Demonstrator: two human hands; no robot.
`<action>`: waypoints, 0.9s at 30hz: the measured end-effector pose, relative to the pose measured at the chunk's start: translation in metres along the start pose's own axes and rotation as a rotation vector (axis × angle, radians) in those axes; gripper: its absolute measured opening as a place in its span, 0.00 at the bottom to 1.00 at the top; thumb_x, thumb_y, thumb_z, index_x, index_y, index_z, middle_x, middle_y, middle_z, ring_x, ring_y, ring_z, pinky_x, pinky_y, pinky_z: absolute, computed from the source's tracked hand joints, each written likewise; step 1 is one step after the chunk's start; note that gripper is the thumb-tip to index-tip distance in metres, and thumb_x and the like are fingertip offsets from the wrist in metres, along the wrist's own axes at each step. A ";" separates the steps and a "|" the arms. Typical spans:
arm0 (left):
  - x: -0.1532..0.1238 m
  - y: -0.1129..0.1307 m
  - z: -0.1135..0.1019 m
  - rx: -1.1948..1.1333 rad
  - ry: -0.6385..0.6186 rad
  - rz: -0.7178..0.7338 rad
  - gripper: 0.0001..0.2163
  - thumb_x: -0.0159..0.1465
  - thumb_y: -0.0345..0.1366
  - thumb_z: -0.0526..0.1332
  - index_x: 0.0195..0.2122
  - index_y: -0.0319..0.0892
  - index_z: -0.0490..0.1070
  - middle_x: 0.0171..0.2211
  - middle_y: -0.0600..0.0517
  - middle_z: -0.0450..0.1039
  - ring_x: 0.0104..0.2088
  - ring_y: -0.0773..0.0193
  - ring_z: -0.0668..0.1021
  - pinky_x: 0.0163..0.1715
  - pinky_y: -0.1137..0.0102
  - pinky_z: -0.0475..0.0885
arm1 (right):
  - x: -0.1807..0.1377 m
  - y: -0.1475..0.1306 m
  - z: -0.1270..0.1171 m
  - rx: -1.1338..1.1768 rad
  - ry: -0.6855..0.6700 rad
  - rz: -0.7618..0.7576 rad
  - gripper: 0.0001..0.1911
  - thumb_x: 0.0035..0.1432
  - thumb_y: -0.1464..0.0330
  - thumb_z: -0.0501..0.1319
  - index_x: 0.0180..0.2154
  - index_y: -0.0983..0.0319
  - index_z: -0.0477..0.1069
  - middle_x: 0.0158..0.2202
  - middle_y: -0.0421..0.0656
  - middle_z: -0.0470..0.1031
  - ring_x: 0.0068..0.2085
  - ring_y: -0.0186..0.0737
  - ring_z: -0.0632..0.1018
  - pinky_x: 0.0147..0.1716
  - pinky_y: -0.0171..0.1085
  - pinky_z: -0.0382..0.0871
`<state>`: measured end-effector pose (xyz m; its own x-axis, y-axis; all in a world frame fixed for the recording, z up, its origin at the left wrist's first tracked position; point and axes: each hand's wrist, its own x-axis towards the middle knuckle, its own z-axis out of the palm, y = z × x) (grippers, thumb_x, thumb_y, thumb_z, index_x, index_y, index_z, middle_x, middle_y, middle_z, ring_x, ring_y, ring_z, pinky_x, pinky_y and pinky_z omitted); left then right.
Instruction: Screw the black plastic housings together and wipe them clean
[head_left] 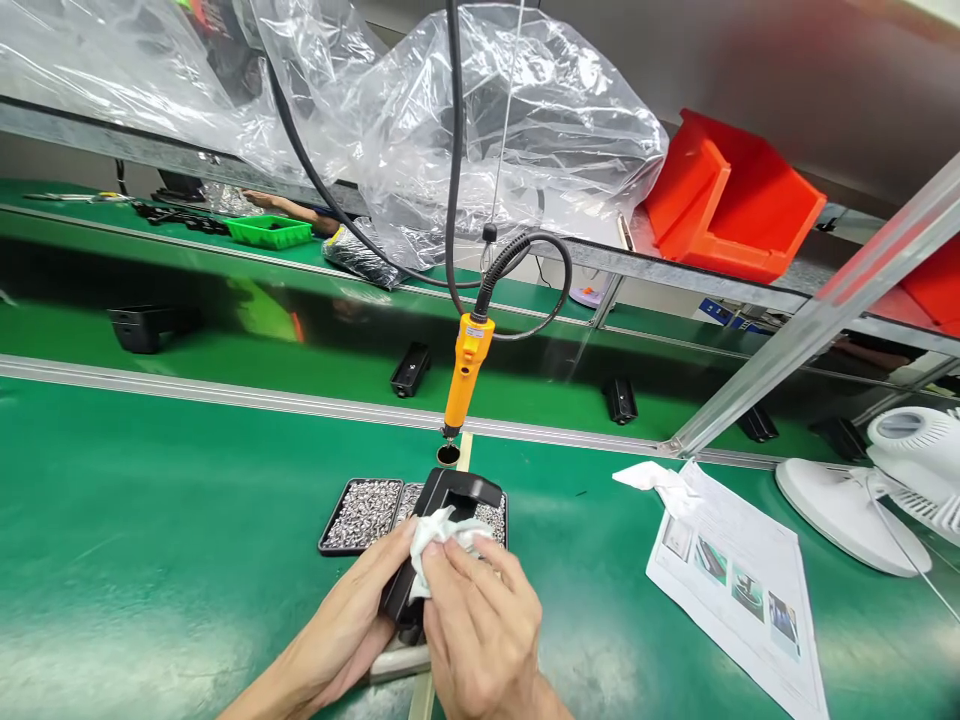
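A black plastic housing [465, 486] with a hooked upper end is tilted in front of me. My left hand [356, 610] is closed around its left side. My right hand [484, 620] pinches a crumpled white wipe [442, 530] and presses it on the housing's face. Behind the housing lies a black tray of small metal screws [366, 512], partly covered by the part. Under my hands shows a pale, rounded object [397, 662], mostly hidden.
An orange electric screwdriver [466, 370] hangs by a cable above the screws. A printed sheet [739, 590] with a crumpled white tissue [664, 487] lies right, near a white fan [855, 515]. Overhead, a shelf carries plastic bags [525, 110] and a red bin [727, 205]. Black parts [411, 369] stand behind the rail.
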<state>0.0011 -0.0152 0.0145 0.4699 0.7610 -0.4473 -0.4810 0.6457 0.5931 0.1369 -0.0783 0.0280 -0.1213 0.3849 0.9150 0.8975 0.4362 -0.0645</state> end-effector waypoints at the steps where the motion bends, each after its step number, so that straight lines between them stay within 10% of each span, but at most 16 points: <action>1: 0.000 0.000 0.000 0.004 -0.002 -0.002 0.26 0.53 0.43 0.81 0.51 0.41 0.81 0.60 0.45 0.74 0.65 0.50 0.70 0.67 0.65 0.67 | 0.000 0.000 0.000 0.000 -0.001 0.020 0.18 0.62 0.82 0.59 0.53 0.74 0.75 0.45 0.52 0.84 0.48 0.45 0.85 0.50 0.46 0.79; 6: -0.001 0.002 0.001 0.028 -0.086 0.001 0.20 0.59 0.43 0.76 0.50 0.42 0.81 0.56 0.46 0.77 0.59 0.53 0.76 0.59 0.68 0.74 | 0.004 0.003 -0.006 0.264 -0.005 0.197 0.19 0.61 0.82 0.60 0.51 0.64 0.78 0.40 0.44 0.85 0.41 0.40 0.85 0.44 0.40 0.80; 10: -0.007 0.008 0.006 0.177 -0.224 -0.046 0.21 0.69 0.50 0.65 0.48 0.34 0.80 0.46 0.37 0.80 0.45 0.47 0.82 0.49 0.59 0.78 | 0.005 0.034 -0.033 0.516 -0.065 0.856 0.09 0.68 0.66 0.61 0.44 0.59 0.81 0.37 0.42 0.84 0.36 0.37 0.84 0.33 0.32 0.78; 13: -0.013 0.013 0.012 0.228 -0.308 -0.061 0.27 0.73 0.54 0.57 0.47 0.30 0.78 0.42 0.32 0.80 0.43 0.44 0.82 0.50 0.57 0.77 | -0.010 0.080 -0.061 0.375 0.135 1.126 0.20 0.67 0.53 0.62 0.51 0.60 0.76 0.43 0.46 0.83 0.39 0.41 0.83 0.35 0.34 0.76; 15: -0.016 0.017 0.014 0.224 -0.308 -0.072 0.28 0.73 0.54 0.56 0.46 0.29 0.78 0.42 0.31 0.80 0.43 0.45 0.82 0.51 0.59 0.76 | -0.029 0.111 -0.076 0.092 0.181 1.071 0.21 0.67 0.51 0.60 0.50 0.59 0.76 0.46 0.46 0.81 0.46 0.44 0.81 0.42 0.38 0.75; 18: -0.014 0.028 0.010 0.225 -0.208 -0.042 0.28 0.70 0.55 0.60 0.48 0.28 0.78 0.42 0.33 0.80 0.43 0.46 0.82 0.50 0.61 0.77 | -0.063 0.141 -0.083 -0.209 -0.113 0.826 0.21 0.70 0.54 0.52 0.53 0.56 0.76 0.50 0.47 0.79 0.51 0.51 0.78 0.49 0.48 0.71; 24: 0.006 0.080 -0.031 0.509 0.357 0.615 0.34 0.63 0.53 0.71 0.66 0.46 0.66 0.56 0.47 0.76 0.58 0.50 0.76 0.57 0.67 0.72 | -0.081 0.134 -0.064 -0.338 -0.264 0.574 0.20 0.74 0.62 0.50 0.62 0.56 0.68 0.57 0.49 0.74 0.57 0.50 0.75 0.52 0.50 0.72; 27: 0.021 0.096 -0.035 0.617 0.597 0.608 0.30 0.65 0.45 0.71 0.66 0.48 0.65 0.60 0.50 0.71 0.62 0.49 0.71 0.67 0.59 0.63 | -0.069 0.121 -0.059 -0.294 -0.214 0.501 0.17 0.72 0.66 0.56 0.59 0.59 0.70 0.54 0.49 0.74 0.56 0.47 0.76 0.54 0.47 0.74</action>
